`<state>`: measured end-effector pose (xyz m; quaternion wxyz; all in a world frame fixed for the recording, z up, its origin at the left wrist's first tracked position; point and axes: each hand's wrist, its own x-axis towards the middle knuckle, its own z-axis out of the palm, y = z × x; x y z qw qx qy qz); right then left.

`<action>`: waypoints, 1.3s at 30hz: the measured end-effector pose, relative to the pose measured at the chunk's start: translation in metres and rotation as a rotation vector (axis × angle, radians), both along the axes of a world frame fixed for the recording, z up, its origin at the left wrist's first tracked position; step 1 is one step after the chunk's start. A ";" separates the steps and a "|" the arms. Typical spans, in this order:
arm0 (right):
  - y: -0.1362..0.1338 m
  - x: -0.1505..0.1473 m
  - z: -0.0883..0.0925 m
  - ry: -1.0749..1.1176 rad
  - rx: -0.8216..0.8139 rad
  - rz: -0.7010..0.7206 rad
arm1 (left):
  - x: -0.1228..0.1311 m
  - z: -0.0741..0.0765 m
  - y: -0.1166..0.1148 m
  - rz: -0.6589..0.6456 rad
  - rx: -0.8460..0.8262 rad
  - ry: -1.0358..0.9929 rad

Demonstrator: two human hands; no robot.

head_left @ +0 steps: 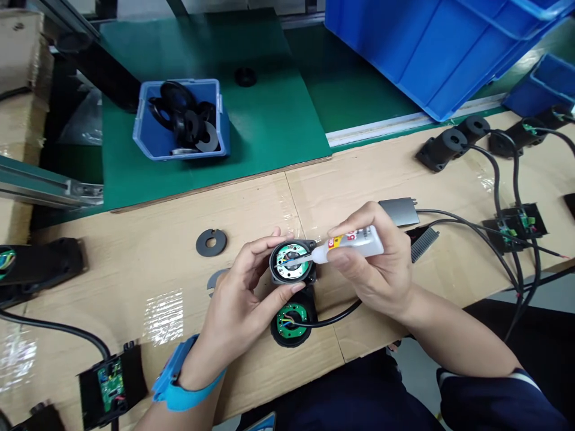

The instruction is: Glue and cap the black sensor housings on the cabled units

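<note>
Left hand (245,299) bracing, right hand (381,263) aiming.
Left is pinching a round black housing (311,245) over the cardboard tabletop (245,203), seemingly exposing its round circuit board (291,274); right is pinching a white plastic bottle (366,242), nozzle (300,261) over board. Blue plastic bin (150,139) is sitting beyond.

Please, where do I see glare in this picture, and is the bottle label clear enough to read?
Head view: glare streaks whiten the clear tape on the cardboard; head view: the bottle label shows its colours, but its small print is unreadable.
</note>
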<state>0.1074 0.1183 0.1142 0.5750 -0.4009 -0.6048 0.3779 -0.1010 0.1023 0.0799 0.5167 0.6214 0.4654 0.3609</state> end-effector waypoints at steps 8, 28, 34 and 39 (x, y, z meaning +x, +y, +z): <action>0.000 -0.001 -0.003 0.020 0.010 0.030 | 0.002 0.001 -0.002 -0.008 -0.018 -0.037; 0.000 0.004 -0.006 -0.006 -0.045 -0.054 | 0.002 -0.002 0.000 -0.017 0.040 0.010; 0.016 0.015 -0.018 0.295 -0.214 -0.177 | -0.001 -0.010 0.015 -0.049 0.092 0.167; 0.040 0.027 -0.022 0.409 -0.326 -0.199 | -0.023 0.021 0.011 0.007 0.262 0.450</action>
